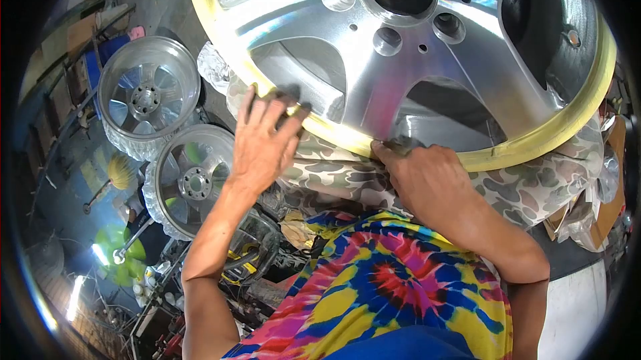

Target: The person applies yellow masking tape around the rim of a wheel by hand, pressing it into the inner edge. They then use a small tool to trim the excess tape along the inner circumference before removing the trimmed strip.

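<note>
A large silver wheel rim (pixel 374 86) lies face up on a camouflage cloth (pixel 340 173), with yellow tape (pixel 527 151) around its outer edge. At the rim's lower left edge, my left hand (pixel 267 129) rests on the tape with its fingers apart, their tips slightly blurred. My right hand (pixel 424 169) touches the tape at the near edge, below a spoke. Its fingers are curled under, and a dark smudge or blur at the fingertips hides what they hold, if anything.
Two more silver wheels, one (pixel 145 99) above the other (pixel 193 183), stand at the left in clear plastic. A yellow brush (pixel 120 171) and a green fan (pixel 120 253) are farther left. Cardboard (pixel 609 193) and plastic are at the right.
</note>
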`<state>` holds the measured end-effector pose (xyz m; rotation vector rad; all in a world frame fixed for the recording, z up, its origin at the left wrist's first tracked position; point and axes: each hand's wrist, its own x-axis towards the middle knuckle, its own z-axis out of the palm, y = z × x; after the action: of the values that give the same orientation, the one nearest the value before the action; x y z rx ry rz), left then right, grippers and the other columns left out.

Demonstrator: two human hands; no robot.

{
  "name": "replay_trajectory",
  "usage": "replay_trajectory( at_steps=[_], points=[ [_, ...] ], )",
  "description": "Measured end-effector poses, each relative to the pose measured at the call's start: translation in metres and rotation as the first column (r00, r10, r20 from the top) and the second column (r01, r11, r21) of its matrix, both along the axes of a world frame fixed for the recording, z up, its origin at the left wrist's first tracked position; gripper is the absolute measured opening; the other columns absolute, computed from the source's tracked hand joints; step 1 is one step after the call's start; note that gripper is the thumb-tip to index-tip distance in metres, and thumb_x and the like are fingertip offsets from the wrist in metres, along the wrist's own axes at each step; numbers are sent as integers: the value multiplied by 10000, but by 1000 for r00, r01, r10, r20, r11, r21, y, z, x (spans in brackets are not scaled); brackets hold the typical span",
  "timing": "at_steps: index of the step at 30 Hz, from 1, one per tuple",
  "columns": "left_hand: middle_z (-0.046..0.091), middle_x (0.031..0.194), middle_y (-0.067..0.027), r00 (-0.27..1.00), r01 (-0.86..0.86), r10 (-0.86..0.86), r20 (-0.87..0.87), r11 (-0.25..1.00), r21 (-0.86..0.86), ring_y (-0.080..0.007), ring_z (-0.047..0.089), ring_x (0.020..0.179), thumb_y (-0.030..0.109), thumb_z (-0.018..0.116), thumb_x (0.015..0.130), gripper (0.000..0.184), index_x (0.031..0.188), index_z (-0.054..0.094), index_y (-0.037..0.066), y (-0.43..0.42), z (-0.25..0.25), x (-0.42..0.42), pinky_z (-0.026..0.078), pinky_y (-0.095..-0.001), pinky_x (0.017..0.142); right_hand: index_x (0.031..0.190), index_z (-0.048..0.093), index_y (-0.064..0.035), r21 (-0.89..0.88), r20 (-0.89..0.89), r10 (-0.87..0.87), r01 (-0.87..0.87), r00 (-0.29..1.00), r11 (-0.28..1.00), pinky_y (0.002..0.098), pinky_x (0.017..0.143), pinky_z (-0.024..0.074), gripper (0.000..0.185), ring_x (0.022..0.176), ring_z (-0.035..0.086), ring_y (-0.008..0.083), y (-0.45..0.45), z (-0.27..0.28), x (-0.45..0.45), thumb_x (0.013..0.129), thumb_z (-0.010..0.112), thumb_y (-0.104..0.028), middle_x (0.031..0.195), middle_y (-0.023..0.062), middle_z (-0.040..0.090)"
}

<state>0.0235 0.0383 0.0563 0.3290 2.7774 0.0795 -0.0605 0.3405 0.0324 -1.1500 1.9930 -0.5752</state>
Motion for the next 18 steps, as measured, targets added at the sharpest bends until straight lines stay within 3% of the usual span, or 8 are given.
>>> replay_trajectory(
  at_steps=[3,6,8,11,13,15,17,18],
  points=[
    [623,1297,-90,999,23,-24,34,1000,21,-312,573,1329,102,813,792,537,1320,723,112,0,1,0,305,-610,1314,1441,679,-5,-40,14,-22,23,1000,999,420,758,578,517,810,750,310,2,-1,-1,935,617,-92,797,132,736],
    [617,1290,-88,996,53,-59,64,995,89,-304,576,1304,111,791,811,521,1321,702,53,15,0,6,327,-585,1309,1432,684,-15,-20,72,-15,17,997,1000,436,721,583,529,784,755,327,1,2,-6,908,656,-75,793,139,745],
    [610,1290,-88,995,66,-77,65,985,160,-301,579,1275,114,763,829,499,1316,694,31,25,-4,12,349,-569,1299,1344,742,-119,-6,68,-75,76,995,997,482,692,585,353,686,726,394,2,4,-9,1001,673,-162,752,178,725],
    [614,1285,-93,996,35,-50,71,979,202,-303,584,1264,108,763,828,486,1303,703,28,31,-8,14,369,-562,1288,1331,748,-143,-26,181,-102,108,978,994,486,694,584,326,727,728,404,10,9,-33,1011,693,-169,793,161,736],
    [617,1278,-95,997,36,-50,54,974,224,-304,592,1243,91,761,825,467,1284,713,23,29,-12,15,387,-555,1277,1299,756,-125,-65,210,-151,168,966,984,497,712,575,301,784,734,408,19,9,-46,1002,708,-128,872,160,761],
    [618,1273,-92,997,65,-72,26,974,218,-303,600,1219,66,757,822,457,1274,719,19,29,-12,13,405,-549,1267,1251,770,-87,-303,255,-246,319,935,898,507,743,567,260,825,736,417,26,9,-54,998,710,-97,950,180,774],
    [614,1254,-90,998,64,-68,10,972,228,-301,606,1204,53,763,812,461,1270,722,25,29,-13,12,422,-546,1256,1202,789,-72,-283,219,-243,299,945,911,505,766,557,227,853,734,425,29,12,-54,993,704,-65,948,203,772],
    [611,1233,-92,998,61,-63,1,971,230,-302,607,1187,49,767,809,461,1267,724,28,30,-12,12,428,-547,1251,1125,775,-65,-233,203,-203,248,958,940,518,745,552,185,834,731,424,32,10,-54,958,697,-47,868,203,748]
  ],
)
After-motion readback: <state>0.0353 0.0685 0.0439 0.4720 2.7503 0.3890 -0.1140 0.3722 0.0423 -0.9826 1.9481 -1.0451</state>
